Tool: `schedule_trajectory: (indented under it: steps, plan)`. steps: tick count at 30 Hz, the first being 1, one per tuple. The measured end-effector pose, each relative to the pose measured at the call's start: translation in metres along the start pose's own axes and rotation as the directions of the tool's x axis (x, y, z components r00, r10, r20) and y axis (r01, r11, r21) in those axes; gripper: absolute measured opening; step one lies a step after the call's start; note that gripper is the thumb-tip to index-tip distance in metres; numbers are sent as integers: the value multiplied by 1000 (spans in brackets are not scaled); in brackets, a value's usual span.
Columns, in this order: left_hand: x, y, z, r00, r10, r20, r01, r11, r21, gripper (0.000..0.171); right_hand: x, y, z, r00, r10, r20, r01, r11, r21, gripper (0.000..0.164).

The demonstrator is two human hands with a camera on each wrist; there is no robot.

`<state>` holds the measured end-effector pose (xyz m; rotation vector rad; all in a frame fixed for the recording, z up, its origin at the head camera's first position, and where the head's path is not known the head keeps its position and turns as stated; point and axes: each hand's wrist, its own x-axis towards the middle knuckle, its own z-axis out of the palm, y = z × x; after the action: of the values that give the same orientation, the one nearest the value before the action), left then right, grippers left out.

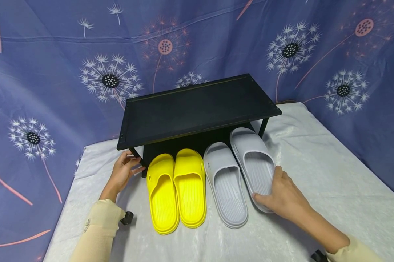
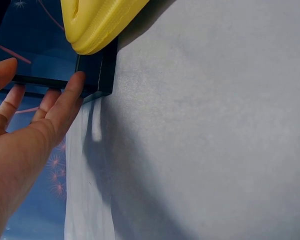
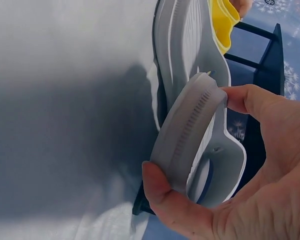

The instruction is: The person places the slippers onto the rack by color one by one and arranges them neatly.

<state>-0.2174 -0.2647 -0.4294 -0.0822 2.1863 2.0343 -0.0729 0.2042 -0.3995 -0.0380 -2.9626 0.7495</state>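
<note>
My right hand (image 1: 286, 194) grips the heel end of the right grey slipper (image 1: 257, 171), thumb on one side of the sole and fingers on the other. The slipper's toe reaches into the black two-tier rack (image 1: 197, 105), and in the right wrist view its heel (image 3: 182, 130) is tilted. Close beside it lies the other grey slipper (image 1: 228, 196). At the rack's front left leg, my left hand (image 1: 122, 173) has its fingers extended against the frame (image 2: 45, 81). Two yellow slippers (image 1: 164, 207) (image 1: 191, 200) lie side by side just right of that hand, toes inside the rack.
The rack stands on a table with a pale cloth (image 1: 321, 163). Behind it hangs a blue curtain (image 1: 210, 40) with dandelion prints. The rack's upper shelf overhangs the slippers' toes. A black device (image 1: 127, 218) is on the left wrist.
</note>
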Motion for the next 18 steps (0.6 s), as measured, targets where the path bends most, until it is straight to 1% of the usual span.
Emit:
schedule_trajectory:
  steps: [5, 13, 18]
  plan:
    - [0, 0, 0, 1000, 2, -1, -2, 1000, 6, 18, -4, 0, -3, 1000, -11, -10, 11, 1000, -1, 99]
    - [0, -1, -1, 1000, 3, 0, -3, 1000, 9, 18, -7, -2, -12, 999, -34, -39, 34, 999, 6, 89]
    - [-1, -1, -1, 1000, 1, -1, -1, 1000, 9, 18, -10, -4, -18, 999, -32, -37, 32, 999, -6, 87]
